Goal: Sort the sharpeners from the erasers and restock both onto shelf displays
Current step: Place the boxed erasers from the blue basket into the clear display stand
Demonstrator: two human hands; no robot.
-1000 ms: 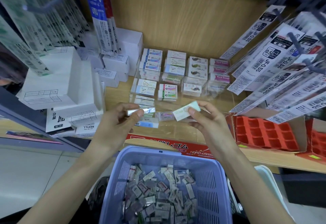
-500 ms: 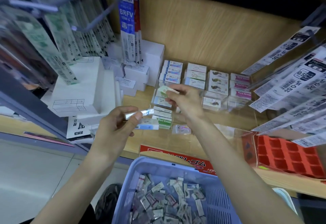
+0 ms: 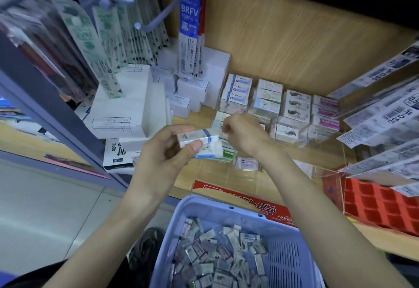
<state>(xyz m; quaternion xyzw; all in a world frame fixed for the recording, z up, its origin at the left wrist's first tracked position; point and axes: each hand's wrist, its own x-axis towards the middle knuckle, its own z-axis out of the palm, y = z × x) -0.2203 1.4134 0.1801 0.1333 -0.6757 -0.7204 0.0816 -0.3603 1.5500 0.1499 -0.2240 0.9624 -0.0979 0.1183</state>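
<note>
Nearest, at 6 o'clock, a lavender plastic basket (image 3: 288,262) holds a loose heap of small wrapped pieces (image 3: 215,256); which of them are erasers and which sharpeners cannot be told at this size. Both bare forearms rise from the lower corners past the basket towards the middle of the view.

Just left of centre, the left hand (image 3: 163,156) grasps a white eraser (image 3: 198,137) with a blue band, thumb beneath and fingers curled over its top, holding it level above the front edge of the wooden shelf (image 3: 199,176). Touching it on the 3 o'clock side, the right hand (image 3: 244,135) has its fingers curled in at the front of a clear acrylic display (image 3: 292,145). I cannot tell whether those fingers are pinching anything.

Under the hands, a few packs lie in the display's front row, one with a green label (image 3: 227,152) and one pinkish (image 3: 247,163). A red carton (image 3: 278,210) with printed lettering sits at the shelf's front lip, between the basket and the display. At 4 o'clock a red compartment tray (image 3: 374,203) lies on the shelf.

Farther back, at 1 o'clock, the display's rear rows carry stacked erasers (image 3: 269,96) in neat columns. At 10 o'clock stand white boxes (image 3: 127,106), some stacked. Above them, at 11 to 12 o'clock, refill packs (image 3: 189,27) marked BRFV hang from pegs. At 3 o'clock more hanging packs (image 3: 385,117) fan out. A wooden back panel (image 3: 294,38) closes the shelf behind.
</note>
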